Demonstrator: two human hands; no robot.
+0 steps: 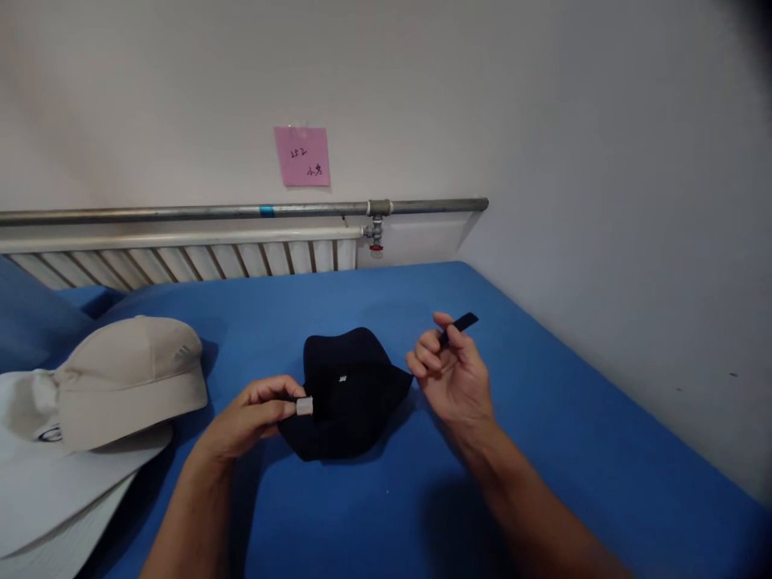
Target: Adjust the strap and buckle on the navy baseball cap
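Observation:
A black baseball cap (362, 410) lies on the blue surface with its hollow inside partly showing and a small white label within. My left hand (253, 414) is closed at the cap's left side, pinching a silver metal buckle (305, 405) between thumb and fingers. To the right of the cap, my right hand (452, 370) is raised with its palm turned up. Its thumb and fingers grip a short black strap (466, 322), whose free end points up and right. The cap's right corner reaches close to the right-hand fingers.
Stacked at the left are a beige cap (133, 378) and white caps (36, 490). Behind the blue surface (338, 531) run a white radiator (253, 259) and a metal pipe (205, 212) with a red-handled valve. A pink note (302, 157) hangs on the wall (603, 201).

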